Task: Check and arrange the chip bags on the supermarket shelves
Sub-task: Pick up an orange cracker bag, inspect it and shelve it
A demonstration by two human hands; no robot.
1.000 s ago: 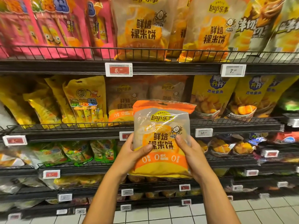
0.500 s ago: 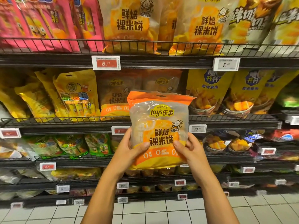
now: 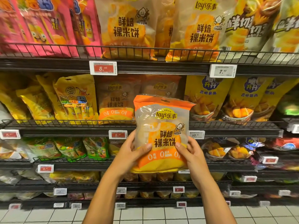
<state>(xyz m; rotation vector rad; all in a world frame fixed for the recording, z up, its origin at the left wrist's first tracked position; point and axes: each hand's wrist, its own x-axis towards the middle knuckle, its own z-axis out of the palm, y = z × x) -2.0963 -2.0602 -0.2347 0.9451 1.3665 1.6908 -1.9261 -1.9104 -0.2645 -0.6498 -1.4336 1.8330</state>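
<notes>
I hold an orange and clear Lay's rice cracker bag (image 3: 161, 126) upright in front of the shelves, its printed face toward me. My left hand (image 3: 131, 151) grips its lower left edge, thumb across the front. My right hand (image 3: 191, 152) grips the lower right edge the same way. Behind the held bag, two matching Lay's bags (image 3: 115, 101) stand on the second shelf (image 3: 64, 126), set back in shadow. Larger bags of the same kind (image 3: 126, 28) fill the top shelf.
Pink snack bags (image 3: 38, 26) stand at the top left, yellow bags (image 3: 72, 97) on the second shelf's left and yellow crisp bags (image 3: 208, 96) on its right. Price tags (image 3: 103, 68) line the shelf fronts. Lower shelves carry green packs (image 3: 95, 147). White floor tiles (image 3: 145, 215) lie below.
Both hands have raised the bag a little and kept their grip. The view has shifted slightly, bringing the shelves closer.
</notes>
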